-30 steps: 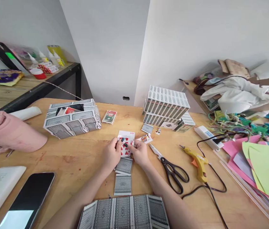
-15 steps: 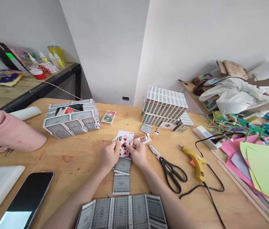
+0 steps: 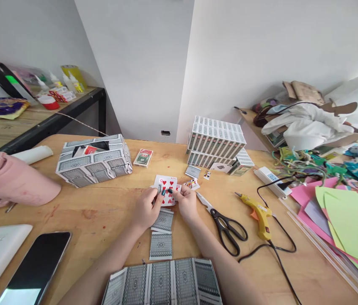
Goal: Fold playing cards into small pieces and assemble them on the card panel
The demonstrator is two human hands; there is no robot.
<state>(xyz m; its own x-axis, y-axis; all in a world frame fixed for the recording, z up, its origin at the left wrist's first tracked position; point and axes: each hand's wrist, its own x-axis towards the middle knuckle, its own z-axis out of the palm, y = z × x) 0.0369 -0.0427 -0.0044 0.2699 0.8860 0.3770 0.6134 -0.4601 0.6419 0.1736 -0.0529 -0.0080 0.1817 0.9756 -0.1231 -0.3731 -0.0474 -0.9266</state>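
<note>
Between my two hands are several playing cards (image 3: 168, 185), face up, with red hearts on the top one. My left hand (image 3: 149, 207) pinches their left edge, its thumb across the front. The right edge is gripped by my right hand (image 3: 186, 204), thumb also on the face. Below the hands, patterned card backs (image 3: 161, 245) lie face down on the table. Just right of my right hand rests a face card (image 3: 192, 184). Closest to me stands a structure covered in grey patterned cards (image 3: 160, 281), its lower part cut off by the frame.
Black-handled scissors (image 3: 223, 224) and a yellow glue gun (image 3: 260, 216) with its cord lie to the right. Stacked card boxes (image 3: 215, 140) stand at the back. Leftward are a card-covered tissue box (image 3: 95, 163), a phone (image 3: 36, 267) and a pink roll-shaped object (image 3: 17, 180).
My left thumb has slid down and right across the cards, uncovering more of the top card's left side. The cards have shifted slightly, and the whole view has moved a little.
</note>
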